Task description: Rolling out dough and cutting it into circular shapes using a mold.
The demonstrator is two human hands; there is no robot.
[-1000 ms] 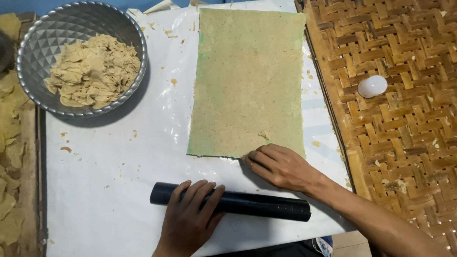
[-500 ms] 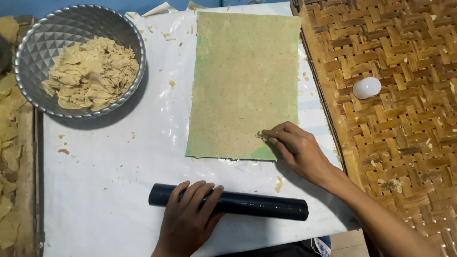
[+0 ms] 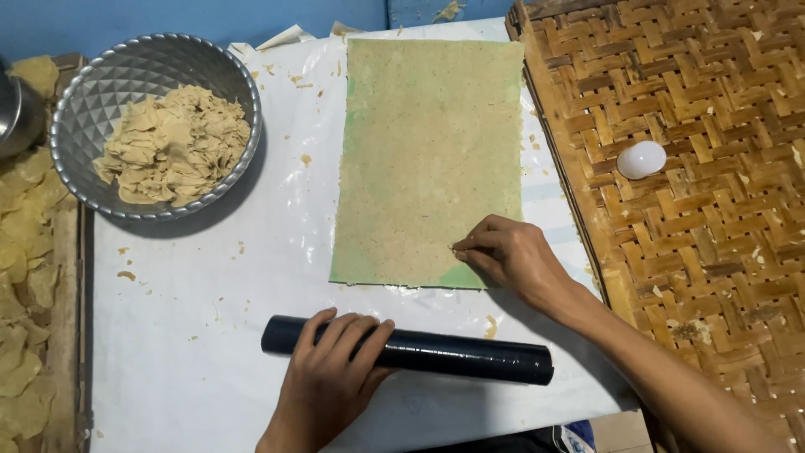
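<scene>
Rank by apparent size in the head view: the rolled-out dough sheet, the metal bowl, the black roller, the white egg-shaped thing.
1. dough sheet
2. metal bowl
3. black roller
4. white egg-shaped thing

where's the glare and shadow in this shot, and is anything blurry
Head view: glare streaks the black roller and the white sheet; the bowl casts a dark shadow toward the lower right; the right hand shades the sheet beside it; all looks sharp.

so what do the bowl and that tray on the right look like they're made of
Bowl: looks like thin metal, likely aluminium; silvery sheen, pressed diamond facets.
Tray: woven bamboo or similar cane strips; tan, matte, herringbone weave, worn with crumbs.
</scene>
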